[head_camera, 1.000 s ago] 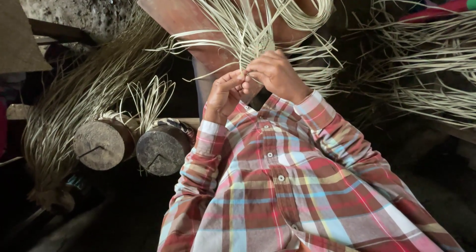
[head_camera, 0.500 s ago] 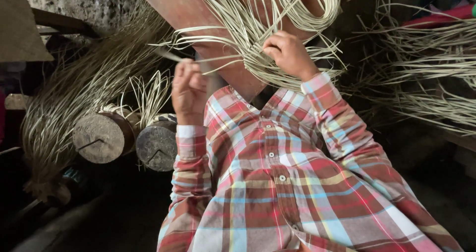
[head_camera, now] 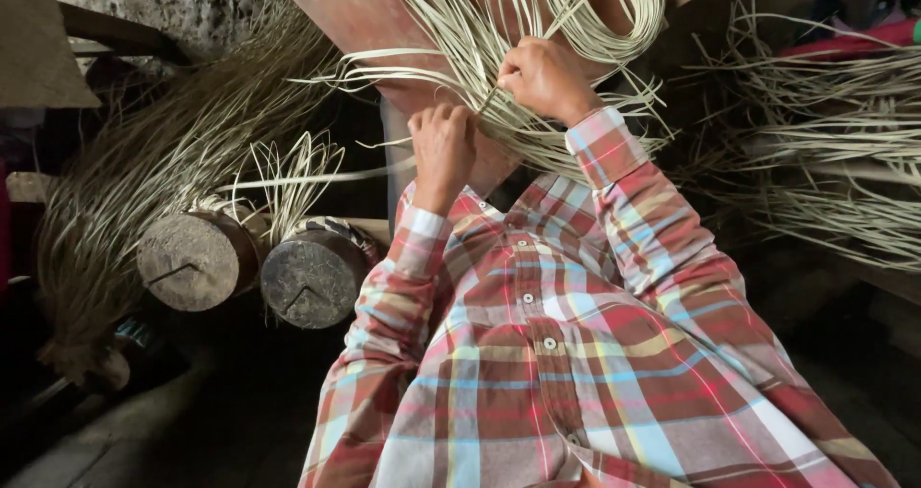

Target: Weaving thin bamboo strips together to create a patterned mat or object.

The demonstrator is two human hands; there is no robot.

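Right hand (head_camera: 545, 75) is closing into a fist around a few pale cane strips (head_camera: 499, 61), pinching them above the wooden board (head_camera: 355, 13). Left hand (head_camera: 442, 147) is also curling shut, gripping strips just below and beside the right. The strips are fanning out over the board. Two round wooden blocks (head_camera: 251, 262) are lying to the left, well apart, with loose strips bundled behind them.

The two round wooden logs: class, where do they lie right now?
In the head view, the two round wooden logs lie low on the left, side by side, just left of the plaid sleeve and below the pale strips.
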